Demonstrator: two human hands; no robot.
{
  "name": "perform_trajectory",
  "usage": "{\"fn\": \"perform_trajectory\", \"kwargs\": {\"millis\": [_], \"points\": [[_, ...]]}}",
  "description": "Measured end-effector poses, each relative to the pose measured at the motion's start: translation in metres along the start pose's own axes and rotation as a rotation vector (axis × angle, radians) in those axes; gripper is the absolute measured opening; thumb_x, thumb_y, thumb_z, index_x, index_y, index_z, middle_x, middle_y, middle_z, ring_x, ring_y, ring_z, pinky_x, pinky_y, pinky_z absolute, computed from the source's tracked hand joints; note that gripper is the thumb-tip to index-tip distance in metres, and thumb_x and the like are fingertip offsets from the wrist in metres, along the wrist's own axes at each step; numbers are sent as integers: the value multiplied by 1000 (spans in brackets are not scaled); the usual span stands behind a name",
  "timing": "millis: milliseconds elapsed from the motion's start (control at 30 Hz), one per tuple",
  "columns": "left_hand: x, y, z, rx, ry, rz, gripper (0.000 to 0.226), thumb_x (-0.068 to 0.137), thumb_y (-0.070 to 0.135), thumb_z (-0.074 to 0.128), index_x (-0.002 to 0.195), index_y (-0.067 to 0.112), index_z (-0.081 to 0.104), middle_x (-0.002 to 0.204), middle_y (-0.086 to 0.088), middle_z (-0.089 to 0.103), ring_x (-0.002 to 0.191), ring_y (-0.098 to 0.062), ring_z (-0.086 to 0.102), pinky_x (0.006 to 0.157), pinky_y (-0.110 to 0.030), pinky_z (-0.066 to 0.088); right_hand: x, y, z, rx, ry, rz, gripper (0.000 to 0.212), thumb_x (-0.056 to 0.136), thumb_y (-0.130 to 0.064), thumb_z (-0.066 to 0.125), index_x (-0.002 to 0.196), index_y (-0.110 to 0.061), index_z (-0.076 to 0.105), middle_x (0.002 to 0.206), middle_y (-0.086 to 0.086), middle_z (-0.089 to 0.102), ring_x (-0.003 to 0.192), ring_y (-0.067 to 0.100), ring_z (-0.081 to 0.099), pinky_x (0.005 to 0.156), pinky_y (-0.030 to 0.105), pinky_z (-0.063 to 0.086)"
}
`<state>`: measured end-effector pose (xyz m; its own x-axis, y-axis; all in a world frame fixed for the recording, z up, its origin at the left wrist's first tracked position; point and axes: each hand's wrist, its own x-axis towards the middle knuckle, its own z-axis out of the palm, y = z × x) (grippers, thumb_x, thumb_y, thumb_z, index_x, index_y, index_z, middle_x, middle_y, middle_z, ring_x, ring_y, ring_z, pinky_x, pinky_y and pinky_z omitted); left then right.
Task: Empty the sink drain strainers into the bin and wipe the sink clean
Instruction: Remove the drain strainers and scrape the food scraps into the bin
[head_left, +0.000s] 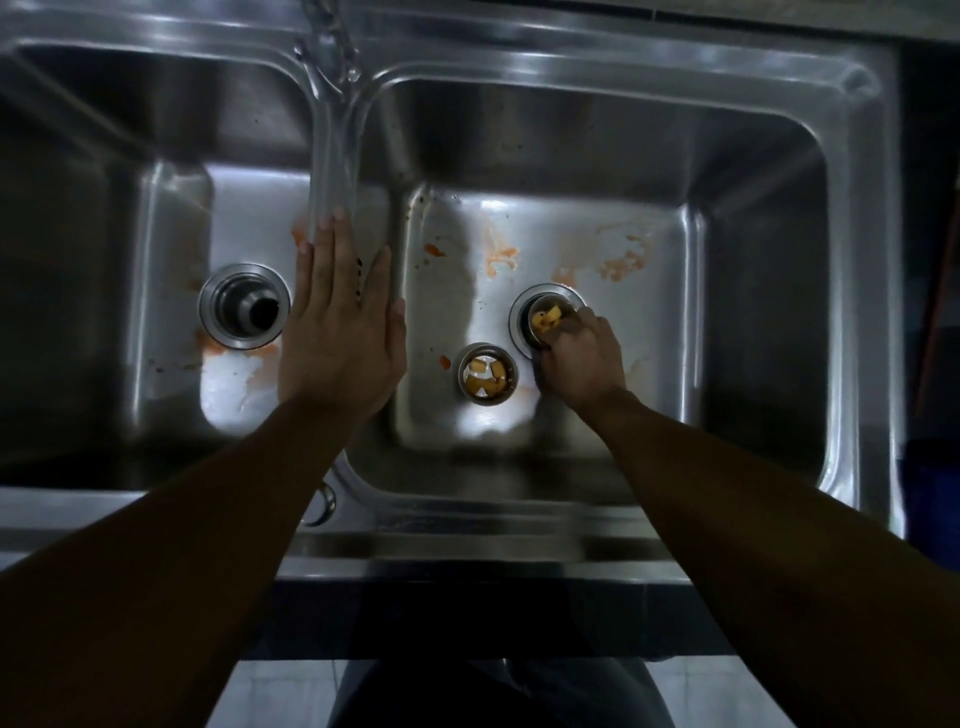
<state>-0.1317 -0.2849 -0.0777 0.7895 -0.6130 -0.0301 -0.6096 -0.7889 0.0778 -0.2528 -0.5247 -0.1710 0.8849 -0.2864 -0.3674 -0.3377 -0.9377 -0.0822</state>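
A steel double sink (571, 519) fills the view. My left hand (340, 322) lies flat and open on the divider between the two basins. My right hand (579, 358) is in the right basin, fingers closed on a drain strainer (545, 318) holding yellow food scraps, which sits in the right drain. A second strainer (487, 374) with yellow and white scraps stands loose on the basin floor just left of that hand. The left drain (244, 305) is bare, with no strainer in it. Orange smears (501, 254) stain both basin floors.
The tap (327, 57) rises at the back over the divider, blurred. A round fitting (322, 501) sits on the front rim. At the far right stands a dark blue object (932, 483) beside the sink. Tiled floor shows below the counter edge.
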Motion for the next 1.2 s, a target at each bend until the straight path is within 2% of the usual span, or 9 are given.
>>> {"fn": "perform_trajectory", "kwargs": {"millis": [100, 200, 300, 367, 467, 533, 700, 833, 1200], "points": [[0, 0, 1, 0, 16, 7, 56, 108, 37, 23, 156, 9, 25, 164, -28, 8, 155, -38, 4, 126, -53, 12, -1, 1, -4, 15, 18, 14, 38, 85, -36, 68, 116, -14, 72, 123, 8, 67, 124, 28, 50, 101, 35, 43], [0, -1, 2, -10, 34, 14, 56, 108, 36, 25, 157, 9, 23, 164, -28, 9, 155, -39, 5, 126, -53, 12, -8, 4, -13, 110, 62, 14, 45, 85, -39, 71, 122, -13, 69, 138, 4, 50, 127, 22, 43, 104, 28, 42], [-1, -2, 2, -28, 47, 22, 56, 108, 36, 26, 157, 10, 24, 164, -28, 9, 155, -38, 5, 126, -53, 12, -18, 8, -27, 154, 114, -72, 34, 85, -33, 74, 111, -10, 73, 153, 8, 38, 142, 30, 35, 113, 43, 42], [0, -3, 3, -25, 43, 18, 56, 107, 37, 25, 156, 10, 25, 164, -27, 9, 155, -38, 5, 126, -53, 13, -23, 12, -36, 171, 56, -81, 28, 87, -31, 72, 107, -11, 74, 160, 5, 31, 147, 32, 29, 112, 49, 42], [-1, -3, 3, -18, 38, 14, 56, 107, 38, 24, 155, 10, 27, 164, -27, 9, 155, -37, 3, 126, -53, 12, -32, 19, -44, 208, 12, -27, 38, 83, -36, 74, 109, -9, 67, 149, 4, 38, 131, 26, 42, 94, 42, 54], [-1, -2, 2, -23, 40, 19, 56, 107, 38, 23, 156, 10, 25, 165, -27, 8, 155, -37, 3, 127, -53, 11, -38, 23, -47, 262, 29, 5, 52, 78, -40, 80, 116, -12, 58, 136, 4, 42, 120, 23, 44, 88, 37, 54], [-2, -2, 0, -16, 10, 10, 59, 107, 38, 23, 158, 8, 18, 165, -26, 5, 156, -37, 1, 127, -51, 9, -49, 34, -47, 349, 9, 80, 91, 69, -44, 86, 142, -21, 36, 133, 3, 44, 121, 21, 44, 96, 39, 51], [-2, -2, -1, -13, 5, 18, 57, 107, 35, 26, 157, 6, 22, 165, -27, 6, 155, -38, 1, 127, -52, 9, -56, 41, -40, 206, -76, 93, 84, 74, -49, 82, 141, -19, 41, 136, 6, 39, 123, 24, 43, 97, 41, 52], [0, -4, 8, -67, 42, -4, 57, 107, 25, 24, 156, -2, 15, 164, -27, 13, 155, -37, 8, 128, -50, 9, -59, 45, -19, 288, -207, 118, 84, 72, -31, 86, 142, -15, 42, 142, 7, 45, 129, 28, 40, 101, 42, 46]]}}
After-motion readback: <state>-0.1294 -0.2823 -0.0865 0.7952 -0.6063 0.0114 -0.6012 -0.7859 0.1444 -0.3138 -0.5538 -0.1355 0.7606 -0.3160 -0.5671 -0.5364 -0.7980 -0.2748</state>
